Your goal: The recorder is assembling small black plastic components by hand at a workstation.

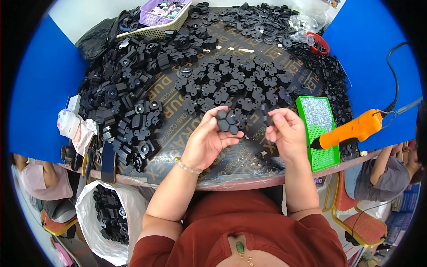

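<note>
My left hand [208, 140] holds a black plastic part with a face of joined hexagons [227, 122], thumb on its upper edge and fingers beneath. To its right, my right hand [288, 135] is raised with thumb and fingers pinched on a small dark piece [265, 116], blurred and too small to name. The two hands are apart. Just beyond them lies a spread of similar black hexagon-cluster parts [233, 84] on the dark printed board of the table [167, 95]. Beside my right hand stands a green tray [302, 120] holding many small silvery pieces, probably screws.
An orange electric screwdriver [351, 132] hangs over the tray on a cord. Black parts [129, 84] heap up at left; small dark pieces surround a red bowl [321, 44] at far right. A white sack [89, 222] of black parts stands below left. Other people [382, 178] sit on both sides.
</note>
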Tool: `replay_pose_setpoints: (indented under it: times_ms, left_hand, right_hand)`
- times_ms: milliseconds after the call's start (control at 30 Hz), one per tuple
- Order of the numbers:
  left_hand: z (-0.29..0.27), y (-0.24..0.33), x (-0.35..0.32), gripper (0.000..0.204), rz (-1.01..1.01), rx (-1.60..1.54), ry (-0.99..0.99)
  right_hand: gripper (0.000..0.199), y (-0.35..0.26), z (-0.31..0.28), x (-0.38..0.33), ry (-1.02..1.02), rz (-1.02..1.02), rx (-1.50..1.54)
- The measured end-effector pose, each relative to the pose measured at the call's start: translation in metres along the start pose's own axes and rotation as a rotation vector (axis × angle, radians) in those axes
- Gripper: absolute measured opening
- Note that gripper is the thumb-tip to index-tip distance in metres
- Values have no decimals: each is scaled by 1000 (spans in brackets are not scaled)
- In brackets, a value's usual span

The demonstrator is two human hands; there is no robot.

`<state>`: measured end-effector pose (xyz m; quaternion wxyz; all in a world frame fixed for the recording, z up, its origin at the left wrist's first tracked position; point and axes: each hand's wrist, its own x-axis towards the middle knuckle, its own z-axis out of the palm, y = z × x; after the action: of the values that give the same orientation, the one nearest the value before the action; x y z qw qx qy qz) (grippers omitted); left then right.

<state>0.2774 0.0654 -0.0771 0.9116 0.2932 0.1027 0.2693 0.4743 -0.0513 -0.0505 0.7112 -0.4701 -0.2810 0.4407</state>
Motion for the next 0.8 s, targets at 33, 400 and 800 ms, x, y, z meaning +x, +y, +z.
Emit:
replay_pose_setpoints:
  times_ms: [33, 400, 800]
  left_hand:
    - [0, 4, -2, 52, -39, -64, 14]
    - [-24, 23, -40, 58, 501, 2157, 518]
    - [-14, 27, -52, 63, 377, 1945, 305]
  right_hand:
    - [16, -1, -4, 0, 31, -10, -30]
    - [15, -3, -39, -9, 118, -90, -86]
    - [16, -10, -37, -10, 103, -117, -135]
